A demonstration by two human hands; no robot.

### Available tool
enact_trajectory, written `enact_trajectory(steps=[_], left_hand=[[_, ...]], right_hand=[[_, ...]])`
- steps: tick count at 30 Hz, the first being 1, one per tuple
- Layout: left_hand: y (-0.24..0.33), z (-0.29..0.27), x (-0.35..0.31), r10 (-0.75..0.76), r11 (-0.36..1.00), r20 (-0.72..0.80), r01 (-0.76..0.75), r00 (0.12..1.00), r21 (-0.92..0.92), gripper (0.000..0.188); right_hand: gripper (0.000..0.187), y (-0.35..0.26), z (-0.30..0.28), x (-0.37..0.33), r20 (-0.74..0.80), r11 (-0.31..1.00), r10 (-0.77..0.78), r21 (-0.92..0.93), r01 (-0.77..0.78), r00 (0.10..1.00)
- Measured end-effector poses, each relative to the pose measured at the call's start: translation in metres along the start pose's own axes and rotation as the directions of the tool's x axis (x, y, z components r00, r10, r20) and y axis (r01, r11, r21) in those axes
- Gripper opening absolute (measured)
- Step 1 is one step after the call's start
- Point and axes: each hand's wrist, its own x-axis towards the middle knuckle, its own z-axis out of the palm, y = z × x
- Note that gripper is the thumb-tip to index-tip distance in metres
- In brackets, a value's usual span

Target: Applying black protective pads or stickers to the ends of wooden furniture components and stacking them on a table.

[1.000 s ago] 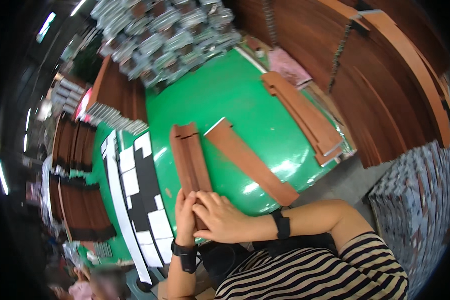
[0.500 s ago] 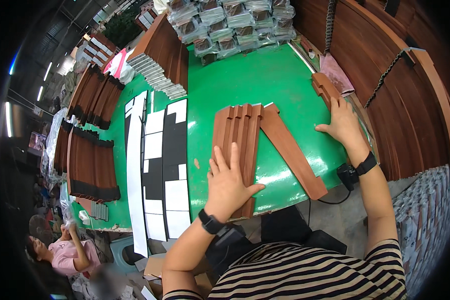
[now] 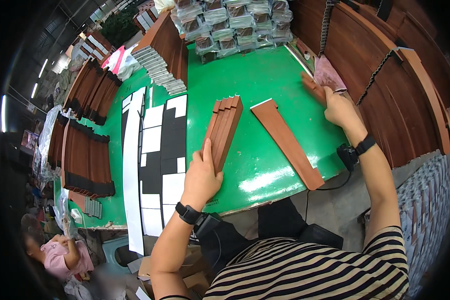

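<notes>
My left hand (image 3: 202, 175) is closed round the near end of a small stack of reddish-brown wooden slats (image 3: 226, 127), which tilts slightly to the right. The notched far ends of the slats are stepped. My right hand (image 3: 341, 107), out by the table's right side, grips another brown slat (image 3: 313, 88); most of that piece is hidden and its far end is smeared by motion. Between the two hands a single wooden slat (image 3: 287, 142) lies flat at a slant, its pale-edged end away from me.
Black and white strips (image 3: 162, 155) lie left of the stack on the green table (image 3: 265, 70). Bundled brown slats (image 3: 87, 157) stand at the left edge, a tall stack (image 3: 167, 55) behind. Plastic-wrapped packs (image 3: 235, 25) line the back. Large strapped brown panels (image 3: 385, 90) rise at the right.
My left hand has closed on the stack and shifted it left, away from the single slat. My right hand, open before, now grips the slat at the right and has moved it slightly left.
</notes>
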Motion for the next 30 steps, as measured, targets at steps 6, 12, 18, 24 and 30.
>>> enact_trajectory(steps=[6, 12, 18, 24, 30], left_hand=[[-0.023, -0.011, -0.024, -0.013, 0.96, -0.008, 0.01, 1.0, -0.281, 0.087], [-0.02, -0.019, -0.065, -0.056, 0.937, -0.012, 0.048, 0.998, -0.347, 0.08], [-0.035, -0.007, -0.082, -0.014, 0.935, -0.05, -0.005, 0.999, -0.355, 0.078], [-0.037, -0.001, -0.082, -0.035, 0.879, -0.033, 0.015, 0.999, -0.476, 0.075], [-0.026, 0.005, -0.087, -0.027, 0.902, -0.099, -0.018, 0.995, -0.432, 0.054]], right_hand=[[0.063, -0.058, -0.062, -0.043, -0.184, 0.801, -0.381, 0.425, 0.423, 0.906], [0.04, -0.122, -0.082, -0.069, -0.134, 0.608, -0.681, 0.446, 0.657, 0.72], [0.011, -0.206, -0.049, -0.091, -0.313, 0.272, -0.908, 0.066, 0.96, 0.278], [0.011, -0.253, 0.022, -0.108, -0.345, 0.288, -0.88, 0.158, 0.945, 0.326], [0.019, -0.262, 0.046, -0.135, -0.477, 0.304, -0.789, 0.243, 0.921, 0.386]])
